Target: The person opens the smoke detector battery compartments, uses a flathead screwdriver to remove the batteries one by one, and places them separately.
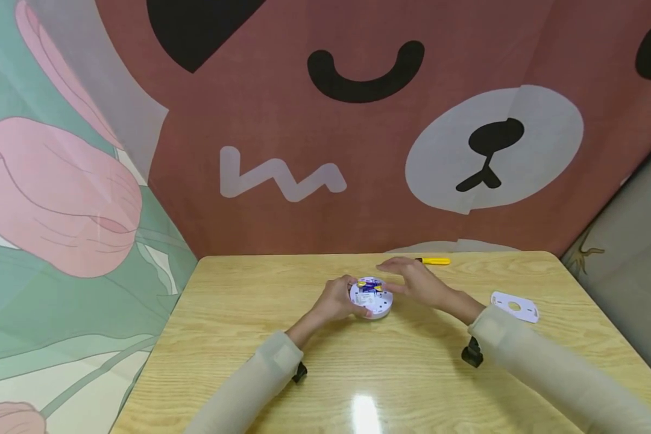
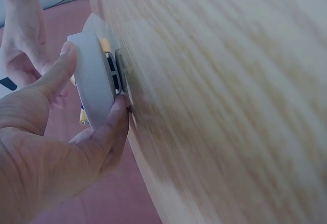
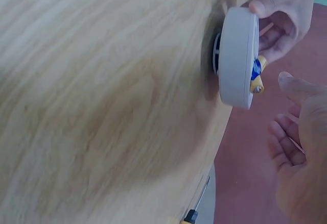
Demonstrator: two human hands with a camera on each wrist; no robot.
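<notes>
A round white smoke detector [image 1: 378,308] with a printed label is tilted up above the table, its back facing the head camera. My left hand [image 1: 334,300] grips it by the rim, thumb on one side and fingers on the other. Yellow-and-blue batteries [image 3: 257,85] sit at its back and stick out past the casing, as the right wrist view shows. Beside them, my right hand [image 1: 420,284] hovers with loosely bent fingers and nothing between them. Dark vents [image 2: 113,72] on the detector's front face the wooden surface.
On the wooden table [image 1: 239,361], a white mounting plate [image 1: 527,308] with a central hole lies to the right, near my right sleeve. A screwdriver with a yellow handle [image 1: 436,261] lies at the far edge. Behind stands a printed cloth backdrop [image 1: 282,229].
</notes>
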